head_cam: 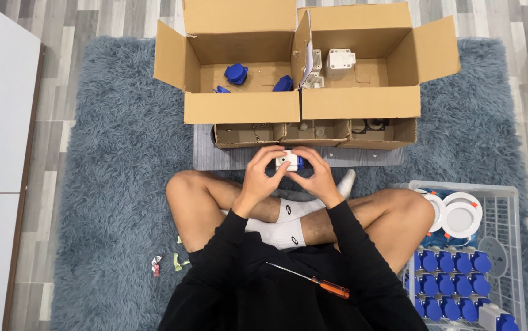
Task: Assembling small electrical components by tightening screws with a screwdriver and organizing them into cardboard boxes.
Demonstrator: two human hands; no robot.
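I sat cross-legged on a grey shaggy rug, and my left hand and right hand were both closed around one small white-and-blue socket part at centre. At twelve o'clock, two open cardboard boxes held only a few blue and white parts. At five o'clock, a wire basket held many blue pieces, so most of the work seemed left. A screwdriver lay on my lap.

Socket part (mostly behind fingers)
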